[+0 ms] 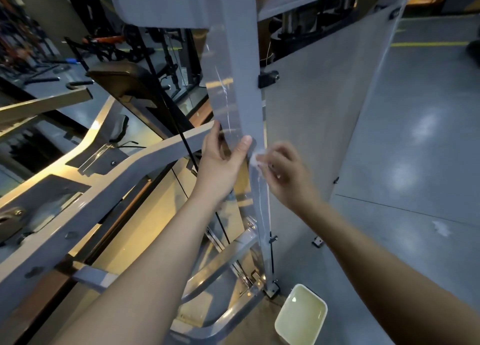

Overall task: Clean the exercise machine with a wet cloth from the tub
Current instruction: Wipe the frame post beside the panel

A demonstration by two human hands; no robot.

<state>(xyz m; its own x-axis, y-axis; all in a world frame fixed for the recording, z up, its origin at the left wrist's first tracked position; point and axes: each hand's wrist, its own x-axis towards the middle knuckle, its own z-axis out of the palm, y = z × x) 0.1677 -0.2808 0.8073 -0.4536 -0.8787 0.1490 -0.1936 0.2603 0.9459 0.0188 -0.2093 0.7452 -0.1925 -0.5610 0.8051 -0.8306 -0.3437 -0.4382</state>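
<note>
A grey upright post (239, 66) of the exercise machine rises through the middle of the view, with a clear plastic guard along its left side. My left hand (223, 157) holds the post, thumb on its front face and fingers wrapped behind the guard's edge. My right hand (283, 170) grips a small white wet cloth (255, 159) and presses it against the post just right of my left thumb. A wet streak runs down the post below the cloth. A white rectangular tub (301, 316) with pale liquid stands on the floor at the post's base.
The machine's grey curved frame arms (104, 188) and a black cable (176, 121) fill the left side. A translucent shield panel (324, 111) stands right of the post. Grey floor (415, 137) spreads to the right. Other gym equipment sits far back left.
</note>
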